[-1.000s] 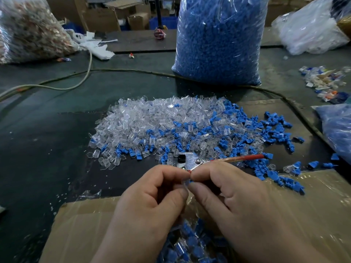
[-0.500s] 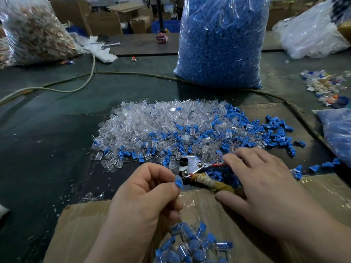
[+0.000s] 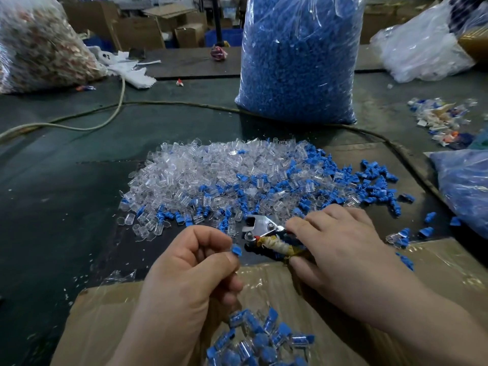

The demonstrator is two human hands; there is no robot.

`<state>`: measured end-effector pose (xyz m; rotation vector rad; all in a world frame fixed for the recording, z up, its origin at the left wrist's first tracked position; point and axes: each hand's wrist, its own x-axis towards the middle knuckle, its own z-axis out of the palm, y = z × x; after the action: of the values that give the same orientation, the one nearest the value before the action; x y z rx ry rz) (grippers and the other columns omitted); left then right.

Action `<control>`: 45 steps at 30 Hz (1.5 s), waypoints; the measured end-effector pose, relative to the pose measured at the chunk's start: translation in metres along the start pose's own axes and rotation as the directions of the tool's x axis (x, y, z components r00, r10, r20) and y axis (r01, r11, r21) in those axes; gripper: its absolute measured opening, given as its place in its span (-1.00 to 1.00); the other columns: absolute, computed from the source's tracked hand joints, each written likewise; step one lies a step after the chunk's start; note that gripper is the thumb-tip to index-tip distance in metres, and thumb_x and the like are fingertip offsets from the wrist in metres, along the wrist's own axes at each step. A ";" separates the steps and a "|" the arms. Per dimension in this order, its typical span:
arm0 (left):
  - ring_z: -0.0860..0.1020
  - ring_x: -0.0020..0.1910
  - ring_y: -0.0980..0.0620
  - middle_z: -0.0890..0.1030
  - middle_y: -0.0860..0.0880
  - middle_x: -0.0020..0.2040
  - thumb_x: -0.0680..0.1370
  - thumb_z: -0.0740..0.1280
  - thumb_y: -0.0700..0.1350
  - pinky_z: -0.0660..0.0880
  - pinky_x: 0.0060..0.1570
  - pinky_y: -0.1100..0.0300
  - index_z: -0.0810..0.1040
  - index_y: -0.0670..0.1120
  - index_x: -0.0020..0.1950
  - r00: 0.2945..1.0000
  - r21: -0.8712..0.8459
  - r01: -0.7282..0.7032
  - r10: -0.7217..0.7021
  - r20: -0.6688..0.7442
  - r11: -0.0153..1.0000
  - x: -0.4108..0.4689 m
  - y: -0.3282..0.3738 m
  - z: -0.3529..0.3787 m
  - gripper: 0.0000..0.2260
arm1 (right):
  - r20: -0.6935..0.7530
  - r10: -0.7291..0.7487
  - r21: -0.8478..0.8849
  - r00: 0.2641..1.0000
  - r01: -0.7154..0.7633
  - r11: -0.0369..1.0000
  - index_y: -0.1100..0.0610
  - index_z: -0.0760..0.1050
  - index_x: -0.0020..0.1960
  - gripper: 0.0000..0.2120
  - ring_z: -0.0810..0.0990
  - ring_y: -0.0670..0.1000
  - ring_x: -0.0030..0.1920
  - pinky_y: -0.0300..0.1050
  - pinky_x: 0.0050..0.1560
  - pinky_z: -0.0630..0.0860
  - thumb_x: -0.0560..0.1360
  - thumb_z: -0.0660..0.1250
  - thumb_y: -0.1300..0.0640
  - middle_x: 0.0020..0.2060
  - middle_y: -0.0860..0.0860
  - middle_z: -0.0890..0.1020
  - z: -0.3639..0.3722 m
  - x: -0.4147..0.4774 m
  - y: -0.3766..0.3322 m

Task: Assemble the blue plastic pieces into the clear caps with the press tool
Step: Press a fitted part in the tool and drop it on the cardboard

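Note:
My left hand (image 3: 190, 262) pinches a small blue piece (image 3: 236, 250) between thumb and forefinger, just left of the press tool (image 3: 264, 231). The tool lies on the table at the near edge of the pile, its metal head pointing left and its taped handles under my right hand (image 3: 335, 244). My right hand's fingers and thumb close round those handles. Beyond the tool spreads a heap of clear caps (image 3: 211, 173) mixed with loose blue pieces (image 3: 369, 186). Assembled blue-and-clear parts (image 3: 258, 339) lie in the cardboard box (image 3: 105, 320) below my hands.
A tall bag of blue pieces (image 3: 298, 59) stands behind the pile. Another bag (image 3: 39, 46) sits far left, a clear one (image 3: 422, 51) far right, a blue-filled one (image 3: 464, 186) at the right edge. A cable (image 3: 105, 120) crosses the dark table. Scrap bits (image 3: 443, 120) lie right.
My hands have parted. The right hand moved right and down onto the tool's handles. The left hand stayed near, keeping the blue piece at its fingertips.

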<state>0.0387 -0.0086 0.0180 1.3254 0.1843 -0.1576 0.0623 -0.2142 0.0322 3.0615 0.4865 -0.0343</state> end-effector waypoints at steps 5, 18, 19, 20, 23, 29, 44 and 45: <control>0.52 -0.49 -0.05 0.57 -0.16 -0.42 0.50 0.33 -0.40 0.45 -0.56 0.22 0.63 -0.02 -0.28 0.999 0.002 -0.032 0.032 -0.018 0.999 0.000 -0.002 -0.002 -0.69 | -0.170 0.070 0.191 0.983 -0.037 0.981 -0.14 0.24 0.34 -0.50 0.42 -0.08 -0.04 -0.19 -0.07 0.36 0.48 -0.15 -0.26 -0.04 -0.17 0.48 -0.004 -0.003 0.001; 0.55 -0.44 0.00 0.60 -0.14 -0.35 0.30 0.40 -0.16 0.47 -0.54 0.24 0.63 0.00 -0.24 0.990 -0.090 -0.139 0.139 -0.014 0.986 0.002 -0.002 -0.005 -0.91 | -0.249 -0.065 0.250 0.966 0.129 0.960 -0.07 0.43 0.29 -0.49 0.44 -0.24 -0.02 -0.51 -0.07 0.20 0.40 0.17 -0.21 0.02 -0.24 0.54 -0.012 -0.024 -0.008; 0.55 -0.43 0.02 0.60 -0.13 -0.34 0.31 0.40 -0.17 0.47 -0.53 0.25 0.63 0.00 -0.24 0.988 -0.082 -0.151 0.151 -0.014 0.985 0.002 -0.002 -0.005 -0.91 | -0.240 -0.080 0.244 0.968 0.140 0.960 -0.07 0.42 0.30 -0.49 0.45 -0.24 -0.02 -0.51 -0.06 0.19 0.40 0.16 -0.23 0.03 -0.25 0.54 -0.011 -0.025 -0.009; 0.55 -0.42 0.02 0.61 -0.13 -0.34 0.31 0.40 -0.17 0.47 -0.53 0.25 0.63 -0.01 -0.24 0.987 -0.075 -0.161 0.160 -0.017 0.984 0.002 -0.003 -0.004 -0.91 | -0.231 -0.085 0.254 0.969 0.144 0.956 -0.07 0.42 0.30 -0.48 0.45 -0.22 0.00 -0.50 -0.05 0.20 0.41 0.16 -0.24 0.03 -0.25 0.54 -0.011 -0.025 -0.009; 0.54 -0.45 0.02 0.59 -0.13 -0.37 0.31 0.40 -0.17 0.46 -0.55 0.26 0.63 -0.01 -0.24 0.983 -0.083 -0.181 0.180 -0.021 0.980 0.002 -0.002 -0.003 -0.91 | -0.241 -0.086 0.287 0.967 0.155 0.945 -0.07 0.41 0.32 -0.48 0.47 -0.18 0.05 -0.45 0.03 0.23 0.41 0.18 -0.22 0.06 -0.24 0.54 -0.009 -0.025 -0.006; 0.55 -0.42 0.00 0.59 -0.16 -0.35 0.34 0.48 -0.21 0.49 -0.52 0.24 0.64 -0.01 -0.24 0.969 -0.001 -0.245 0.245 0.019 0.969 -0.002 0.001 -0.003 -0.89 | -0.288 -0.120 0.296 0.950 0.208 0.932 -0.11 0.37 0.28 -0.52 0.46 -0.17 0.04 -0.41 0.02 0.29 0.39 0.20 -0.16 0.04 -0.23 0.53 -0.008 -0.025 -0.005; 0.58 -0.43 -0.02 0.60 -0.09 -0.36 0.37 0.44 -0.20 0.50 -0.47 0.23 0.64 0.04 -0.20 0.944 0.077 -0.328 0.330 -0.019 0.942 -0.001 -0.005 -0.007 -0.87 | -0.301 -0.142 0.276 0.943 0.229 0.934 -0.09 0.51 0.24 -0.53 0.54 -0.15 -0.09 -0.31 -0.13 0.47 0.38 0.21 -0.22 -0.09 -0.21 0.58 -0.008 -0.024 -0.005; 0.58 -0.44 -0.01 0.60 -0.10 -0.36 0.34 0.48 -0.23 0.49 -0.48 0.23 0.64 0.03 -0.21 0.942 0.087 -0.329 0.334 -0.043 0.940 0.000 -0.005 -0.008 -0.84 | -0.306 -0.132 0.289 0.943 0.224 0.931 -0.12 0.46 0.24 -0.55 0.50 -0.19 -0.04 -0.36 -0.09 0.44 0.40 0.22 -0.23 -0.05 -0.25 0.55 -0.008 -0.025 -0.003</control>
<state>0.0376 -0.0018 0.0113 1.4207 0.0008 0.1614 0.0377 -0.2184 0.0405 3.3418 0.8582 0.3601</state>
